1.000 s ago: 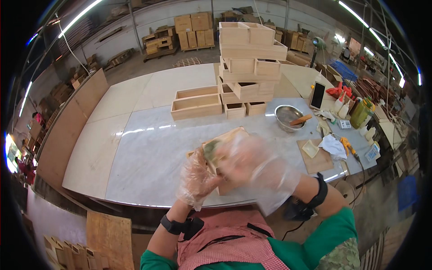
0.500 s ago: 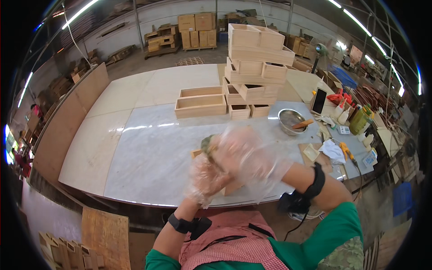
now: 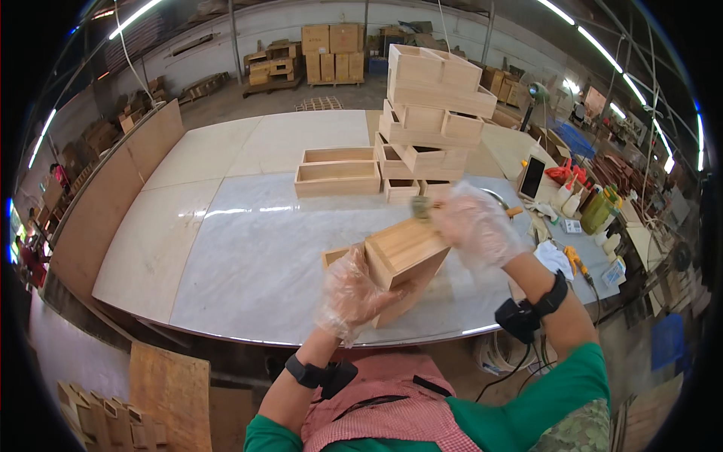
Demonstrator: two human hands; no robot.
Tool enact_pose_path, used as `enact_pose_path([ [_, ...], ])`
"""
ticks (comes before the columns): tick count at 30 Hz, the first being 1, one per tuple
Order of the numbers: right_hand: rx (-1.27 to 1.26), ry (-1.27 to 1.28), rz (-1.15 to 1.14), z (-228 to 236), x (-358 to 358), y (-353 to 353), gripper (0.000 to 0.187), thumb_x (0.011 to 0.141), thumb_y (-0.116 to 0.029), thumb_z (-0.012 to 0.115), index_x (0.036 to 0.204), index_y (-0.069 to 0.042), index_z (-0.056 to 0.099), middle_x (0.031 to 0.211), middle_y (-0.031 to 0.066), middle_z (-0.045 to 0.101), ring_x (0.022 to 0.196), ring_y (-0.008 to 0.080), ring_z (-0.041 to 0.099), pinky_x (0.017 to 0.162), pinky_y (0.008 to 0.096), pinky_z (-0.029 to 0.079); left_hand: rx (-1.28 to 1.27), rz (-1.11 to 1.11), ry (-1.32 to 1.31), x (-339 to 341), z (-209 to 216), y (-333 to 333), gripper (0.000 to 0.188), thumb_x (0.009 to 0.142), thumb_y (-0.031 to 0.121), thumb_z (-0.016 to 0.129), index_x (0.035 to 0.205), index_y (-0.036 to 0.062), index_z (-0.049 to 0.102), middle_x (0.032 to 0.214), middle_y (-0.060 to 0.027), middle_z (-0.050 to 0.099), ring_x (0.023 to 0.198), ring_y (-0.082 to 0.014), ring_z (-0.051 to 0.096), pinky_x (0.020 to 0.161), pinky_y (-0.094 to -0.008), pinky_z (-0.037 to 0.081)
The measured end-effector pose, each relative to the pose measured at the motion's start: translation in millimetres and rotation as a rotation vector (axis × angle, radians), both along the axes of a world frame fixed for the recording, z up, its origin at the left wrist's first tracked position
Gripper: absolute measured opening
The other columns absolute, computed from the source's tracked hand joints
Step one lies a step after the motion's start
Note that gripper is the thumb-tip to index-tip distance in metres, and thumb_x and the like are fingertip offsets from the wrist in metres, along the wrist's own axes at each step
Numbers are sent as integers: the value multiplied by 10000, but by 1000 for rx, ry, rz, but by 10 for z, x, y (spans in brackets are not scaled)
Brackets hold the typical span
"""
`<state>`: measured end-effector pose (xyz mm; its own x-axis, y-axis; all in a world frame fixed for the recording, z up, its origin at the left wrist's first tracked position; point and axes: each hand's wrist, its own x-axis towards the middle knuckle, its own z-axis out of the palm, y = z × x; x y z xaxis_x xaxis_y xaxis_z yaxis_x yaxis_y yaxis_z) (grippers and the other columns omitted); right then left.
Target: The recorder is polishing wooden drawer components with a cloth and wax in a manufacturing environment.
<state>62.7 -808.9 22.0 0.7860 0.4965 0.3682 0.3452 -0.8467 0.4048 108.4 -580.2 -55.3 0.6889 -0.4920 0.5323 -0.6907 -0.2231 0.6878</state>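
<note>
My left hand [image 3: 350,297], in a clear plastic glove, grips the near end of a pale wooden box [image 3: 407,248] tilted over the table. My right hand [image 3: 478,226], gloved likewise and blurred, is closed around a small greenish pad [image 3: 421,209], perhaps a sponge or a cloth. The pad touches the far edge of the box's upper face. Part of another wooden piece [image 3: 331,258] shows beneath, left of the box. Behind my right hand a metal bowl [image 3: 498,198] is mostly hidden, with a wooden handle [image 3: 514,212] sticking out.
Stacked wooden boxes [image 3: 433,94] rise at the table's far middle, beside two long open boxes [image 3: 337,181]. Along the right lie a phone [image 3: 532,177], a white cloth [image 3: 553,260], a yellow corded tool [image 3: 575,260] and several bottles. A wooden board [image 3: 120,166] borders the left edge.
My right hand has swung right and away from my left hand, taking the greenish pad to the box's far edge. The box, hidden before, is now in plain view.
</note>
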Motion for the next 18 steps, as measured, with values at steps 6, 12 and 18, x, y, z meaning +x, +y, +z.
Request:
enact_pose_path([
  [6, 285, -55, 79, -649, -136, 342, 103, 851, -111, 553, 912, -53, 612, 805, 119, 629, 760, 290, 630, 664, 356, 516, -312, -151, 112, 53, -257, -109, 629, 687, 327, 832, 1151, 15, 544, 971, -124, 646, 870, -261, 634, 787, -365, 508],
  [12, 307, -65, 37, -133, -316, 672, 144, 874, -161, 576, 960, -54, 620, 709, 111, 584, 729, 278, 598, 611, 384, 473, -96, -163, 112, -15, 7, 34, 664, 678, 260, 830, 1233, 54, 529, 1075, -66, 621, 1065, -222, 563, 936, -364, 453],
  [18, 546, -129, -170, 5, -512, 482, 118, 880, -169, 582, 915, -70, 636, 738, 92, 582, 677, 264, 565, 569, 398, 459, -248, -83, 105, 45, -224, -98, 715, 638, 353, 863, 1181, 16, 543, 1009, -144, 665, 925, -265, 653, 817, -365, 514],
])
